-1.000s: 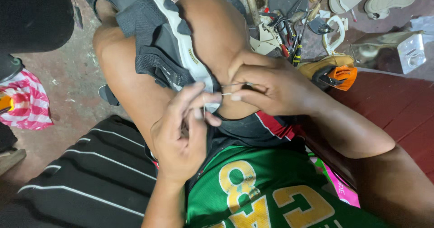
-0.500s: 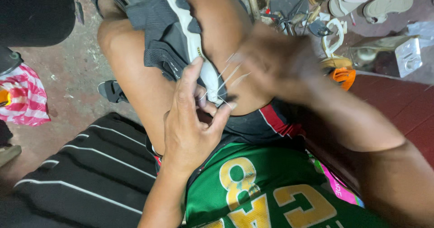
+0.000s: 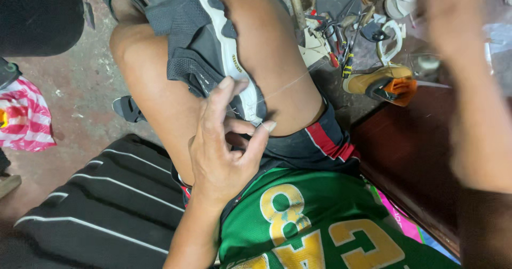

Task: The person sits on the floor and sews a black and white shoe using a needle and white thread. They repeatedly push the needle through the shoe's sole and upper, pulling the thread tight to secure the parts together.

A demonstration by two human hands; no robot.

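Note:
A grey and black mesh shoe (image 3: 197,45) with a white sole is clamped between my bare knees, heel towards me. My left hand (image 3: 224,151) steadies it: the thumb lies along the heel and a fingertip presses the sole edge. From the sole a thin pale thread (image 3: 290,84) runs taut up and to the right. My right hand (image 3: 453,18) is raised at the upper right, blurred by motion, fingers closed, in line with the thread. I cannot see a needle.
Pliers and other hand tools (image 3: 341,31) lie on the floor beyond my knee, beside a tan and orange shoe (image 3: 384,82). A dark red bench (image 3: 405,157) is at the right. A pink striped bag (image 3: 24,114) and a black striped cloth (image 3: 106,205) are at the left.
My right hand has swept from the shoe's heel up and out to the right, drawing the thread tight. My left hand has stayed on the shoe, its fingers spreading.

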